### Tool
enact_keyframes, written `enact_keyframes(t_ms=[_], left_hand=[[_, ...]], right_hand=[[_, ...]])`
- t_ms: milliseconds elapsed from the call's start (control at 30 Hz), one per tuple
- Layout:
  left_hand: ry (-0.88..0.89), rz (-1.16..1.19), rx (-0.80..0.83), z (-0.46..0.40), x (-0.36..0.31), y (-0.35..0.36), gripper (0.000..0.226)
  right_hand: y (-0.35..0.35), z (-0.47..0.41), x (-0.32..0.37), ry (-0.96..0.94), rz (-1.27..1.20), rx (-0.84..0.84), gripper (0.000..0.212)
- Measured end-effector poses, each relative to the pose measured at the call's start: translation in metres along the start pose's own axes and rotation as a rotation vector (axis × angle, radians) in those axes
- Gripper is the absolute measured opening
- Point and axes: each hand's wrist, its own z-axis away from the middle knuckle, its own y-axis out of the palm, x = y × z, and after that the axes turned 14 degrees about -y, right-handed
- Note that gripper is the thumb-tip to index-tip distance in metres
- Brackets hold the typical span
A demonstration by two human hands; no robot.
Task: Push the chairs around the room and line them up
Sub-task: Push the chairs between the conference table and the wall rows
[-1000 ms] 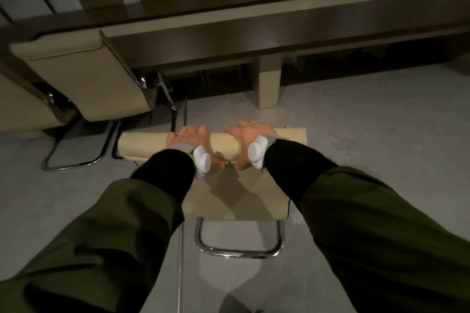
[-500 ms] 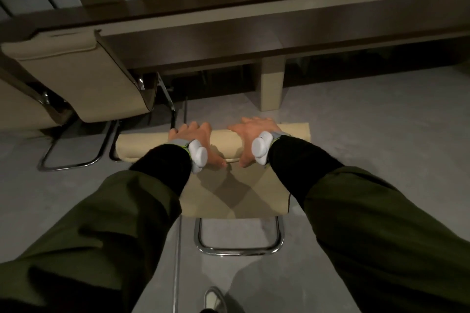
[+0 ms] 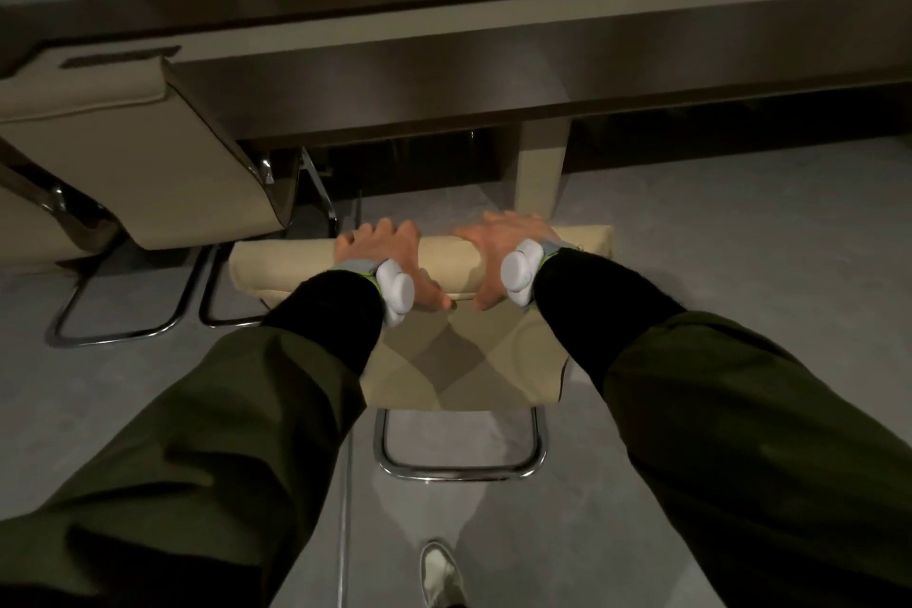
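Two hands are shown on the top edge of a beige cantilever chair (image 3: 459,360). The left hand (image 3: 390,252) is curled over the backrest's rolled top, thumb toward the viewer; the right hand (image 3: 498,247) is likewise wrapped over it, so each grip is closed around the backrest. White sensor pods are strapped at both wrists, above dark sleeves. The chair is seen standing on the grey floor (image 3: 740,272), its chrome base loop (image 3: 461,472) nearest the viewer, facing a long dark bench (image 3: 493,79). A second beige chair (image 3: 148,153) is seen to the left, just beside it and tucked toward the bench. Further chair backs are visible beyond the bench. A shoe (image 3: 439,575) is seen at the lower edge.
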Motion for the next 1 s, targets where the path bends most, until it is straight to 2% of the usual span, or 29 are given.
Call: enact_keyframes(t_ms=[133,300,467,633,833,1000], left_hand=[[0.015,0.001,0.004,-0.045,0.007,-0.008,0.097],[0.035,-0.013,-0.005,-0.101,0.017,-0.021,0.096],[0.067,-0.005,-0.040,-0.142,0.023,-0.029,0.098],[0.082,0.003,-0.032,-0.182,0.024,-0.037,0.100],[0.082,0.021,-0.012,-0.232,0.015,-0.052,0.101],[0.056,0.031,-0.017,-0.274,-0.003,-0.060,0.101]], right_hand=[[-0.010,-0.040,-0.013,0.015,-0.021,0.002,0.082],[-0.022,-0.084,-0.024,0.022,0.013,-0.005,0.075],[-0.034,-0.119,-0.032,0.043,0.114,0.028,0.093],[-0.048,-0.146,-0.048,0.026,0.101,0.054,0.077],[-0.040,-0.207,-0.095,0.062,0.098,0.007,0.094],[-0.031,-0.259,-0.155,0.033,0.087,-0.048,0.096]])
